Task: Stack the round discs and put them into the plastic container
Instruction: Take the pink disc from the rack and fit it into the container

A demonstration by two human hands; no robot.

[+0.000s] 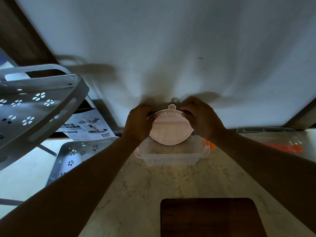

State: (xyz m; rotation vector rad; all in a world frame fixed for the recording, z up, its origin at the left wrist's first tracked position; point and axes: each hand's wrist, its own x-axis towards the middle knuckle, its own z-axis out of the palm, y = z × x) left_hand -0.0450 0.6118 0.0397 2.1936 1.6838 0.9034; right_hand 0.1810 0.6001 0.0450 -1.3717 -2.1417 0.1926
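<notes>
Above the clear plastic container [171, 155], left hand [138, 124] and right hand [203, 117] clasp the stacked discs [169, 129] by the edges, seemingly stacked but not yet inside.

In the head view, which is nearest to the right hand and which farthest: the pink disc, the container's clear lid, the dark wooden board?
1. Pink disc: held by the right hand, over the plastic container.
2. Clear lid: on the counter, to its right.
3. Dark wooden board: at the counter's near edge.
</notes>
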